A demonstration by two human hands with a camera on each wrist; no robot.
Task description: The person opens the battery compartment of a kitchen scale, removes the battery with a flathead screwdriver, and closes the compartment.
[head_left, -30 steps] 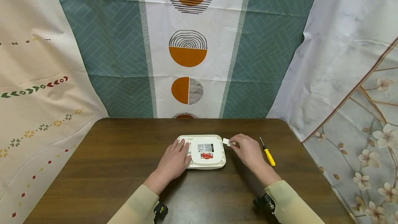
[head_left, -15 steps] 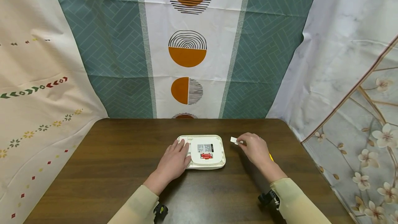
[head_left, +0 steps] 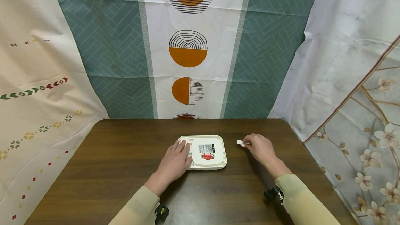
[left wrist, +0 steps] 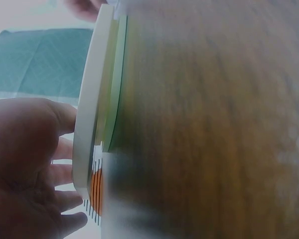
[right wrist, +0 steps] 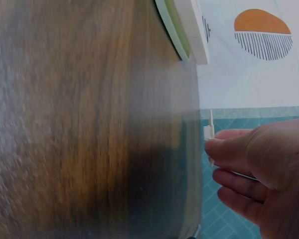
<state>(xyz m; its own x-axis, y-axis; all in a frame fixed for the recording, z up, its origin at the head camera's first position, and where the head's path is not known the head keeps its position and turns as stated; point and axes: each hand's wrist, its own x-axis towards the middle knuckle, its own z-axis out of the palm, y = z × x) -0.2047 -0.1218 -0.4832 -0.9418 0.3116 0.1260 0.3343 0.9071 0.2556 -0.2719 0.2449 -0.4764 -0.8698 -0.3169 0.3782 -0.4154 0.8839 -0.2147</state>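
A white flat device point(head_left: 220, 152) with rounded corners lies on the table with its labelled underside facing up. Two red batteries point(head_left: 207, 156) sit side by side in its compartment, which is uncovered. My left hand point(head_left: 175, 160) rests on the device's left end, fingers extended; in the left wrist view those fingers point(left wrist: 60, 174) are spread along its edge. To the right of the device, my right hand point(head_left: 260, 148) pinches a small white battery cover point(head_left: 240, 142) between thumb and fingertips, raised over the table. The right wrist view shows this cover point(right wrist: 208, 132) edge-on.
The brown wooden table point(head_left: 131, 169) reaches back to a patterned curtain point(head_left: 122, 61). More cloth hangs on the left and right sides. A yellow-handled screwdriver, seen earlier on the right, is now hidden behind the right hand in the head view.
My right hand has moved rightward, away from the device, with the battery cover in its fingers, and now blocks the screwdriver from sight. The left hand and the device have stayed put.
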